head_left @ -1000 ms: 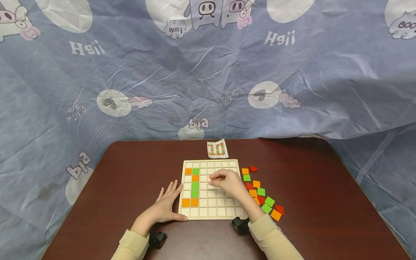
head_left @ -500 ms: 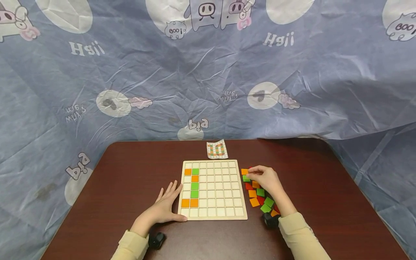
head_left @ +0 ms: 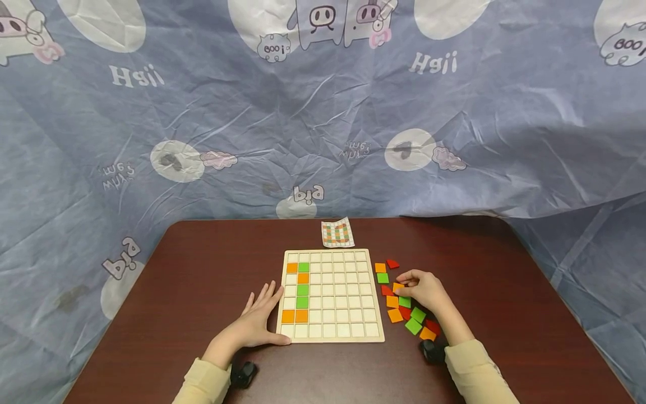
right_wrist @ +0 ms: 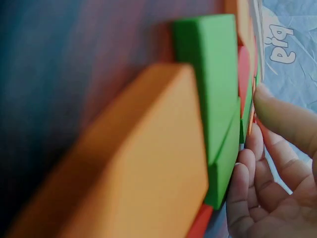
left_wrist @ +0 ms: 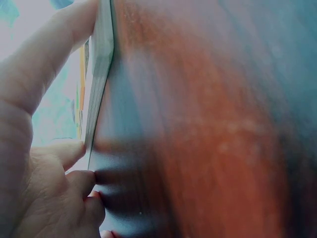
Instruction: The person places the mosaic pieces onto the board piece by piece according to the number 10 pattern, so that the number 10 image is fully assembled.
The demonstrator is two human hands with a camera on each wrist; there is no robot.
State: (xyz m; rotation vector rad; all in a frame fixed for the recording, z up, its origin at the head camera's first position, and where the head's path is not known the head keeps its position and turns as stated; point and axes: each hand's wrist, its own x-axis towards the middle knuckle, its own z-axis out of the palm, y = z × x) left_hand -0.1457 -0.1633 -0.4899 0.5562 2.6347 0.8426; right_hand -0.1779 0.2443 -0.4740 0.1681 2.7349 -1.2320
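Observation:
My left hand [head_left: 254,322] rests at the pale grid board [head_left: 338,331], fingers spread. Its thumb lies at the near left corner and its fingertips touch the left side; the left wrist view shows the thumb [left_wrist: 44,54] and fingers against the board's edge. Orange and green square tiles fill cells in the board's two left columns. To the right of the board, my right hand [head_left: 426,289] pinches an orange tile [head_left: 398,287] between thumb and fingers, low over the loose pieces. In the right wrist view that tile is mostly hidden by the fingertips.
Loose green tiles [head_left: 414,326], orange tiles [head_left: 395,315] and red pieces [head_left: 392,264] lie along the board's right side, some overlapping. A paper pattern card [head_left: 337,233] lies behind the board on the dark wooden table [head_left: 217,252]. A printed cloth [head_left: 282,123] hangs behind.
My right hand has moved from above the board, out to the right over the loose tiles, then slightly nearer to me, where it has taken hold of an orange tile. The left hand has stayed put.

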